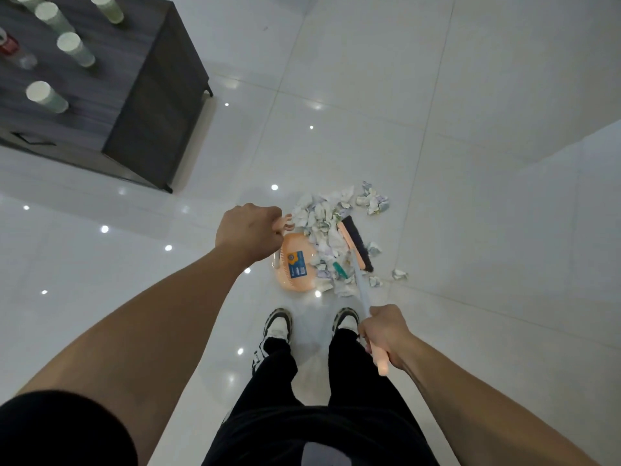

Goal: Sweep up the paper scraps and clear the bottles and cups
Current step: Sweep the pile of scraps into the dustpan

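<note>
Lying crumpled, white paper scraps (327,230)

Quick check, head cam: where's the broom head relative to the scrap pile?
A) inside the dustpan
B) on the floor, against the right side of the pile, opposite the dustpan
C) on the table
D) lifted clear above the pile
B: the broom head sits on the floor at the right edge of the paper scraps, with the orange dustpan on the pile's left side.
</note>
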Motion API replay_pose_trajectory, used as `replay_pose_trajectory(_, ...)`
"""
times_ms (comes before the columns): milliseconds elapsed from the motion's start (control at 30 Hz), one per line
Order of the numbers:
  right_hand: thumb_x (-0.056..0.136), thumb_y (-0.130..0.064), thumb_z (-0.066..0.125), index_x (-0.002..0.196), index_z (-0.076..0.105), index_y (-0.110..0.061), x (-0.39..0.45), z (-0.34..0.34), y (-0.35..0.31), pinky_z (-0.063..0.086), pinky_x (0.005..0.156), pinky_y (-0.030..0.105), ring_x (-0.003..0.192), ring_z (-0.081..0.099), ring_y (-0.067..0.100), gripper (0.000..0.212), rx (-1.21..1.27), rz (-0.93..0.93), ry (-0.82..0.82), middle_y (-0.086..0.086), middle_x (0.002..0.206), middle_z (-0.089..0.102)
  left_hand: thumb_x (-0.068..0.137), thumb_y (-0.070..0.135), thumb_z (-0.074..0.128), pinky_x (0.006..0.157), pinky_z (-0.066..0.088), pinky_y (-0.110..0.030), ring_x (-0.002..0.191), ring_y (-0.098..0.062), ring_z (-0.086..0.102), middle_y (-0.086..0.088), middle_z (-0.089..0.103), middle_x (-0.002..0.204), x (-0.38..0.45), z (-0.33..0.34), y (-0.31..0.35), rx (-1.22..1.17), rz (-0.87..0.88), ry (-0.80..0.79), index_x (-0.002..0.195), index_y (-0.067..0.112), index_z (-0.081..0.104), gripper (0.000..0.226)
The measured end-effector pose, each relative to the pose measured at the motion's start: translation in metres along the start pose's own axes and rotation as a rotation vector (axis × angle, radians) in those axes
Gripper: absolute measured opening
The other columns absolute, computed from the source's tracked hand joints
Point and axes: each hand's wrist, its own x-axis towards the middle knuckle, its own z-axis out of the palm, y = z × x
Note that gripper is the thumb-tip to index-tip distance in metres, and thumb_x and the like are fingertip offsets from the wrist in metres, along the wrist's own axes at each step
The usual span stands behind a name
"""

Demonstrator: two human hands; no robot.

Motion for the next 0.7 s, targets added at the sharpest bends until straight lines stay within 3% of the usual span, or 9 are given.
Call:
replay_pose_trajectory(133,0.074,0.010,0.058,0.078,0.054,-0.003,-0.019,0.041,0.007,0.043,0.038,0.023,0.030,0.049,0.021,0.015,-0.006,-0.018,-0.044,0.018,0.071,0.059,0.076,0.036,0.053,0.050,0.034,-0.026,0.052,-0.025,0.048,0.002,0.053,0.056,-0.014,0.004,-0.022,-0.016,0.006,-0.012,0.077,0.022,0.059,0.015)
replay_pose_trajectory(233,0.073,0.009,0.056,0.089,0.063,0.001,-0.031,0.073,0.011,0.048,0.044,0.027,0.029,0.050,0.019,0.019,0.004,0.003,-0.085,0.017,0.071,0.058,0.075,0.033,0.051,0.049,0.030,-0.026,0.051,-0.024,0.047,0.002,0.052,0.054,-0.023,0.007,-0.033,-0.026,0.033,-0.001,0.075,0.021,0.056,0.013)
replay_pose_trajectory(333,0.074,0.007,0.056,0.084,0.058,-0.004,-0.043,0.096,0.010,0.051,0.051,0.034,0.033,0.053,0.020,0.016,0.042,0.004,-0.096,0.019,0.073,0.060,0.074,0.031,0.051,0.048,0.027,-0.026,0.049,-0.025,0.046,0.003,0.048,0.052,-0.029,0.009,-0.039,-0.044,0.056,0.010,0.072,0.021,0.052,0.011)
replay_pose_trajectory(433,0.070,0.006,0.060,0.076,0.052,-0.013,-0.056,0.106,0.010,0.050,0.049,0.032,0.037,0.054,0.020,0.022,0.122,-0.003,-0.087,0.020,0.071,0.061,0.075,0.032,0.052,0.049,0.029,-0.027,0.050,-0.025,0.049,0.003,0.048,0.053,-0.036,0.009,-0.044,-0.042,0.061,-0.011,0.073,0.022,0.051,0.011)
replay_pose_trajectory(500,0.066,0.008,0.061,0.084,0.057,-0.012,-0.065,0.106,0.012,0.047,0.045,0.029,0.036,0.050,0.020,0.027,0.205,-0.006,-0.087,0.019,0.071,0.059,0.076,0.032,0.052,0.048,0.029,-0.027,0.049,-0.024,0.048,0.003,0.047,0.053,-0.043,0.011,-0.045,-0.033,0.077,-0.015,0.074,0.021,0.050,0.011)
replay_pose_trajectory(600,0.065,0.013,0.061,0.112,0.055,0.012,-0.072,0.099,0.017,0.038,0.038,0.023,0.034,0.041,0.019,0.048,0.363,0.004,-0.055,0.015,0.061,0.053,0.077,0.030,0.054,0.048,0.027,-0.027,0.049,-0.023,0.047,0.004,0.045,0.054,-0.055,0.012,-0.040,-0.024,0.100,-0.037,0.075,0.021,0.051,0.009)
replay_pose_trajectory(633,0.067,0.014,0.061,0.115,0.056,0.013,-0.075,0.095,0.019,0.036,0.037,0.021,0.033,0.039,0.018,0.048,0.413,0.007,-0.044,0.013,0.053,0.052,0.077,0.030,0.054,0.048,0.027,-0.027,0.049,-0.022,0.046,0.005,0.045,0.055,-0.059,0.012,-0.038,-0.027,0.100,-0.056,0.076,0.022,0.051,0.009)
replay_pose_trajectory(700,0.070,0.015,0.063,0.105,0.065,0.000,-0.082,0.088,0.023,0.035,0.036,0.019,0.031,0.038,0.018,0.038,0.447,0.002,-0.022,0.009,0.043,0.050,0.077,0.033,0.054,0.048,0.027,-0.026,0.051,-0.020,0.046,0.005,0.047,0.058,-0.067,0.011,-0.037,-0.038,0.078,-0.089,0.077,0.023,0.052,0.010)
